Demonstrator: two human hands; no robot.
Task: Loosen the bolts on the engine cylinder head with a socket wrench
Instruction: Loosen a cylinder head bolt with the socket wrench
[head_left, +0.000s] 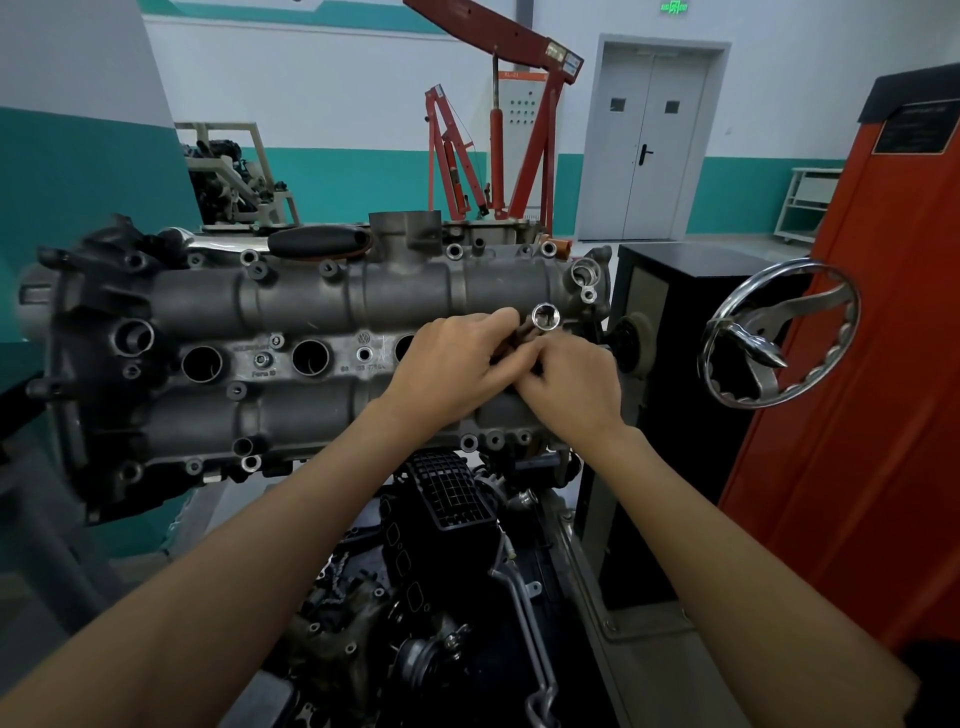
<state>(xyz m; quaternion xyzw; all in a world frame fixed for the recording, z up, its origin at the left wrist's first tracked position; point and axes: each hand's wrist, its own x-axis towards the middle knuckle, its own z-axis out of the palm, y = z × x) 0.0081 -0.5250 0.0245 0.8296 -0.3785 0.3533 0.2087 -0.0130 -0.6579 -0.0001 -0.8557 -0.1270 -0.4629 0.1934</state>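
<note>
The grey engine cylinder head (291, 306) lies across the middle of the view on a stand, with round spark plug wells and small bolts (263, 359) along its ribs. Over its right end both hands meet. My left hand (449, 366) and my right hand (574, 387) both curl their fingers around a socket tool whose shiny open socket end (546, 316) points up toward me between them. The rest of the tool is hidden by my fingers.
A chrome handwheel (779, 332) of the engine stand sticks out at the right, beside an orange cabinet (872, 415). Black engine parts (447, 571) hang below the head. A black-handled tool (319, 240) lies behind the head. Red engine hoists (498, 130) stand at the back wall.
</note>
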